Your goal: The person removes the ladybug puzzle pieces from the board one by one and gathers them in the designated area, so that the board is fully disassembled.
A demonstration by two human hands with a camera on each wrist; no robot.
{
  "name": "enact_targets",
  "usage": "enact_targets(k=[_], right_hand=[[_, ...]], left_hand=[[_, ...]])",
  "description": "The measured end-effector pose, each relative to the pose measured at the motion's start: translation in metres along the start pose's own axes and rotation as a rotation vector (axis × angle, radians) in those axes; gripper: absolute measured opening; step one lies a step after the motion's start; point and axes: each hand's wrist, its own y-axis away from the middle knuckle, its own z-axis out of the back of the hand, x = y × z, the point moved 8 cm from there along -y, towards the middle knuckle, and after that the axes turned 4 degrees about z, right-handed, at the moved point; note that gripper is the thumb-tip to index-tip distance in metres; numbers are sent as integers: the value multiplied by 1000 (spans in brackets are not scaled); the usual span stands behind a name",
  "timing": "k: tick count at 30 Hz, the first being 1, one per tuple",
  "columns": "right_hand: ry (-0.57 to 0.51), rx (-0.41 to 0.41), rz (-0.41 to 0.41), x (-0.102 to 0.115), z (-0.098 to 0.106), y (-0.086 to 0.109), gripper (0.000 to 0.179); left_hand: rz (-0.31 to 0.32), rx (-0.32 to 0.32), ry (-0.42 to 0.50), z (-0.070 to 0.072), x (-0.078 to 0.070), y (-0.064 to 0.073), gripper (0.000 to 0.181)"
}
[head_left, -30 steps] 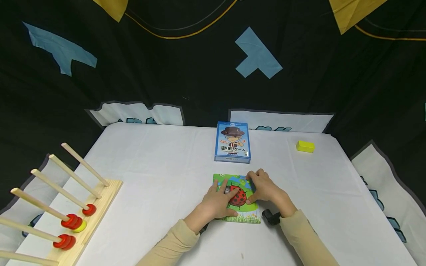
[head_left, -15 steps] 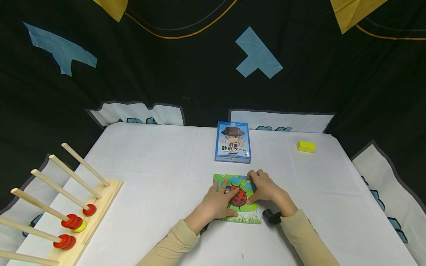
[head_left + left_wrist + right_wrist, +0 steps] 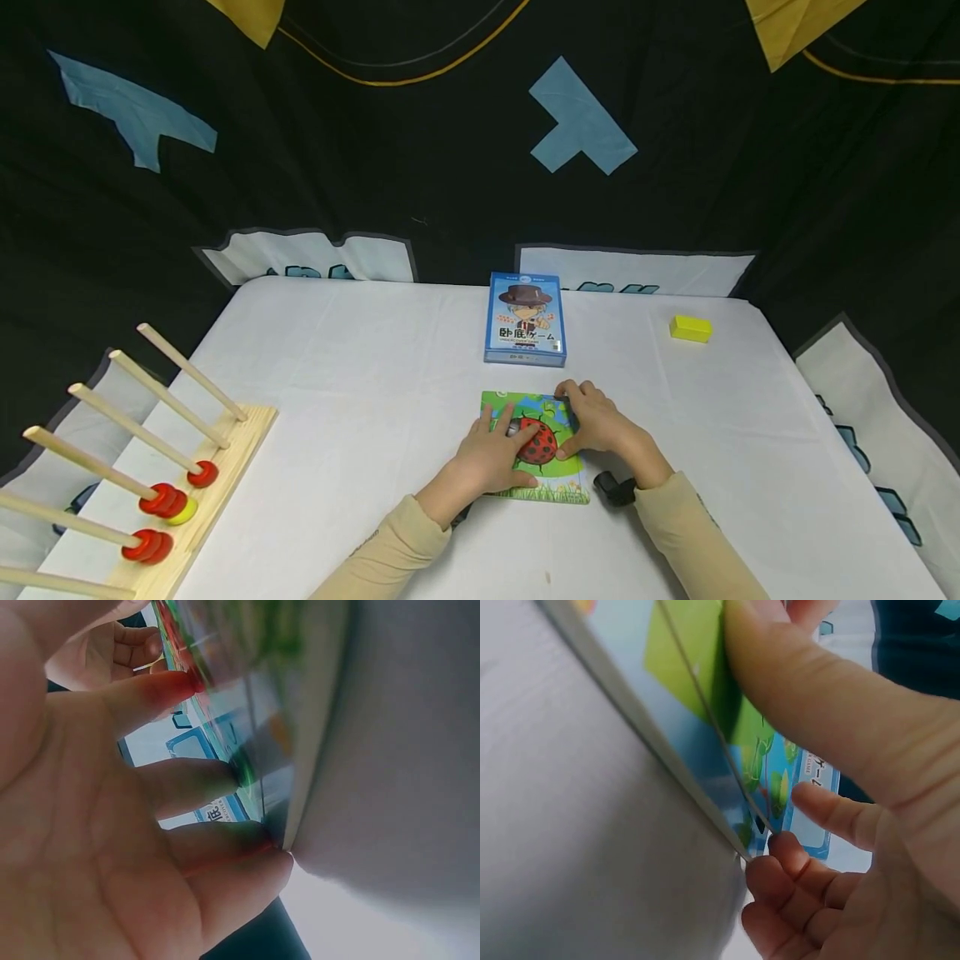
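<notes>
A flat, square ladybug puzzle board lies on the white table, green and blue with a red ladybug in its middle. My left hand rests on its left half with fingers spread, the fingertips on the picture. At the top right corner is my right hand, thumb on the picture beside the ladybug and other fingers bent at the corner. In the right wrist view, those fingertips meet the board's edge, and a thin seam runs along the border. The left wrist view shows the left fingers against the glossy face.
Behind the board lies a blue game box with a cartoon figure in a hat. A yellow block sits at the back right. On the left stands a wooden peg rack with red and yellow rings. A black curtain hangs behind the table.
</notes>
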Motion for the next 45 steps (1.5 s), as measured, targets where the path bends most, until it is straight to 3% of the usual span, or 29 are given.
enact_targets(k=[13,24,34,45], right_hand=[[-94,-26,70,5,2,6,75],[-199,-86,152,-9,11,8,49],[-232,-119,135,-16,12,8,24],[-380,-174,154,-26,17,12,18]], left_hand=[[-8,-10,9,0,0,-1,74],[-12,-13,10,0,-1,-2,74],[-13,-7,23,0,-1,-2,74],[-13,-8,37,-3,1,-1,74]])
